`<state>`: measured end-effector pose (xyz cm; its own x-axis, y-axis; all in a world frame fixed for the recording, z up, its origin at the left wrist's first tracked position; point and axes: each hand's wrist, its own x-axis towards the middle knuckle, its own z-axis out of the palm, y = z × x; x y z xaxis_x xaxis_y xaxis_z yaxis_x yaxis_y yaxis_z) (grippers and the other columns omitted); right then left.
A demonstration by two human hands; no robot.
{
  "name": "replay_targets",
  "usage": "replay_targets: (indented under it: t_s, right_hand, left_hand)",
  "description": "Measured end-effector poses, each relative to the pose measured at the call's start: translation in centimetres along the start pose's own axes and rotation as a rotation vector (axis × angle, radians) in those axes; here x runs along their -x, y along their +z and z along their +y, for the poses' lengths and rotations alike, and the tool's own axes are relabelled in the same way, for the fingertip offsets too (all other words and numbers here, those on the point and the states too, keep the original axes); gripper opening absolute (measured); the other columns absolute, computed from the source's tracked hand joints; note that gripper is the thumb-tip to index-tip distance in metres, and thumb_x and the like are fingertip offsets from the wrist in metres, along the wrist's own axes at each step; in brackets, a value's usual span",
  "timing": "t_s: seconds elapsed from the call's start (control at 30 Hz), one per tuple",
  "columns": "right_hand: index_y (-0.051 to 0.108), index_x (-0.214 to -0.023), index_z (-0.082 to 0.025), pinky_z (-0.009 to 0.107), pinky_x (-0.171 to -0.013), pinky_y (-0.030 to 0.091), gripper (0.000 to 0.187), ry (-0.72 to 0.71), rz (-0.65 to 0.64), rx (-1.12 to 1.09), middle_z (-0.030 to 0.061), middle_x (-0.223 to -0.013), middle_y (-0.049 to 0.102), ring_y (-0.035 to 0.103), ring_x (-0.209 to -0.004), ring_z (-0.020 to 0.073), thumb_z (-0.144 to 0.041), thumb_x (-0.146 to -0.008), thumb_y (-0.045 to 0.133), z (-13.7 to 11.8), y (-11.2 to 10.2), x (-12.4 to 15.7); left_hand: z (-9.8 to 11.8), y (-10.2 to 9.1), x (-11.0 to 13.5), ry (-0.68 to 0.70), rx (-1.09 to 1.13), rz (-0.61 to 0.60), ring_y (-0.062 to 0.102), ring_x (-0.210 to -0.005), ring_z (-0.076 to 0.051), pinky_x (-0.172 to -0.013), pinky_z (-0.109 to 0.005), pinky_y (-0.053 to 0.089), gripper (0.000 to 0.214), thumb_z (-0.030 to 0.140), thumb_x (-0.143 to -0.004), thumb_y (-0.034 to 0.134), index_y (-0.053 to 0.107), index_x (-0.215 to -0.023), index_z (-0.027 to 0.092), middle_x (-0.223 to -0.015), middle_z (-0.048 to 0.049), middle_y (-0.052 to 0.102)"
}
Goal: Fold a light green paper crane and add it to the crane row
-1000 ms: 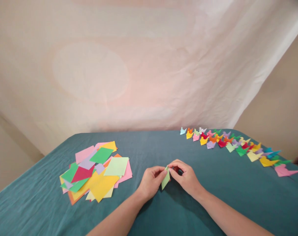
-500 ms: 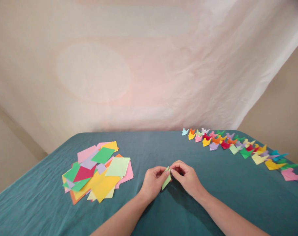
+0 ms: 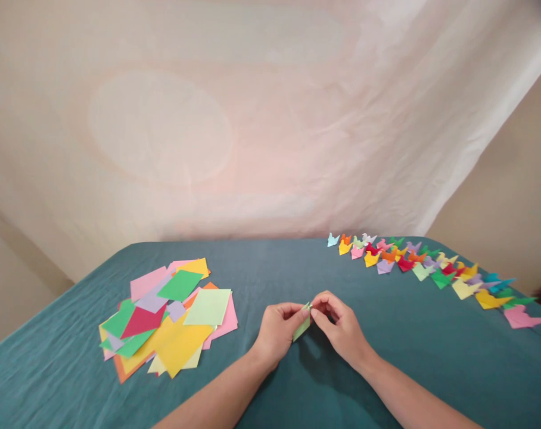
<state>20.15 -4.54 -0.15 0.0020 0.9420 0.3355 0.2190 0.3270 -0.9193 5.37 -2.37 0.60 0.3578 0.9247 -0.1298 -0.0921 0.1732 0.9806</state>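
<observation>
A small folded piece of light green origami paper (image 3: 301, 329) is held up just above the cloth, at the lower middle of the head view. My left hand (image 3: 277, 328) pinches it between thumb and fingers on its left side. My right hand (image 3: 335, 316) has thumb and forefinger closed at the paper's upper right corner, where a small point sticks up. Fingers cover much of the paper, so its folds are only partly visible.
A loose pile of coloured paper squares (image 3: 190, 339) lies on the left of the teal tablecloth (image 3: 261, 268). Rows of small folded paper birds (image 3: 422, 271) run along the right side. Behind the table hangs a pale cloth (image 3: 261, 149).
The right fingertips have shifted slightly at the paper's top corner, and less of the paper's lower part shows. The whole view has turned a little, moving the pile and birds leftward.
</observation>
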Motion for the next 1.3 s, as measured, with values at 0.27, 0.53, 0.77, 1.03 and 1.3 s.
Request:
replay_targets:
  t_s: [0.27,0.53,0.77,1.03,1.3]
  right_hand:
    - [0.058,-0.076,-0.018,0.026,-0.064,0.043,0.015,-0.017,-0.005,0.044,0.0015,-0.075,0.055,0.053,-0.07,0.0153,-0.028,-0.085,0.052,-0.08,-0.13,-0.05]
    - [0.06,-0.077,-0.018,0.026,-0.064,0.044,0.019,-0.048,-0.031,0.078,0.0021,-0.075,0.057,0.055,-0.069,0.0153,-0.03,-0.088,0.049,-0.5,-0.22,-0.21]
    - [0.06,-0.077,-0.019,0.026,-0.062,0.044,0.012,-0.114,-0.005,0.149,0.0022,-0.075,0.057,0.055,-0.067,0.0147,-0.025,-0.085,0.052,-0.69,-0.19,-0.01]
    - [0.058,-0.076,-0.02,0.026,-0.059,0.044,0.008,-0.213,0.017,0.236,0.0016,-0.075,0.054,0.052,-0.064,0.0137,-0.018,-0.081,0.053,-0.53,-0.07,0.08]
    - [0.058,-0.077,-0.021,0.028,-0.063,0.045,0.009,-0.308,0.093,0.346,0.0021,-0.076,0.055,0.053,-0.066,0.0144,-0.015,-0.081,0.054,-0.46,0.15,0.49]
  left_hand:
    - [-0.08,-0.12,0.19,0.051,-0.054,-0.039,0.056,-0.066,-0.014,-0.062,-0.022,0.041,0.032,0.04,-0.072,0.067,0.073,-0.088,0.012,-0.076,-0.0052,0.068]
    - [0.49,-0.65,0.35,0.003,-0.021,-0.099,0.054,-0.061,-0.012,-0.058,-0.022,0.039,0.037,0.044,-0.072,0.066,0.072,-0.089,0.011,-0.074,-0.0053,0.068]
    - [0.65,-0.95,0.34,-0.024,0.016,-0.127,0.055,-0.062,-0.013,-0.06,-0.022,0.039,0.039,0.044,-0.071,0.067,0.072,-0.09,0.011,-0.076,-0.0059,0.068]
    - [0.65,-0.99,0.33,-0.024,-0.001,-0.115,0.055,-0.063,-0.013,-0.061,-0.022,0.04,0.041,0.046,-0.068,0.069,0.072,-0.09,0.011,-0.075,-0.0055,0.069]
    - [0.69,-1.01,0.31,-0.024,0.016,-0.114,0.055,-0.062,-0.013,-0.06,-0.022,0.04,0.043,0.048,-0.068,0.068,0.072,-0.09,0.011,-0.077,-0.006,0.069]
